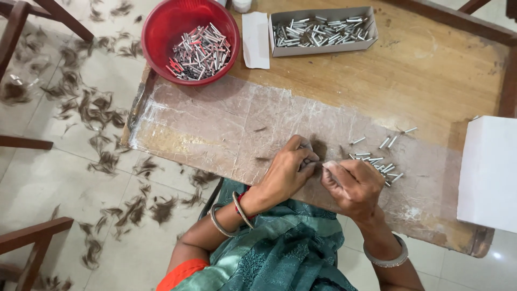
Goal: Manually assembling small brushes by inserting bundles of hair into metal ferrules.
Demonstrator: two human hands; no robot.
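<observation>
My left hand (285,171) and my right hand (353,186) meet fingertip to fingertip over the near edge of a worn wooden table (215,124). Between them they pinch a small dark tuft of hair (319,161), and the fingers hide most of it. Whether a metal tube is also held, I cannot tell. Loose short silver metal tubes (379,164) lie scattered on the table just right of my right hand. I wear bangles on both wrists.
A red bowl (161,27) with silver and red-tipped tubes stands at the far left corner. A grey cardboard box (323,49) of silver tubes sits at the back, a white card (255,40) beside it. A white box (487,172) stands right. Hair clumps (97,108) litter the floor.
</observation>
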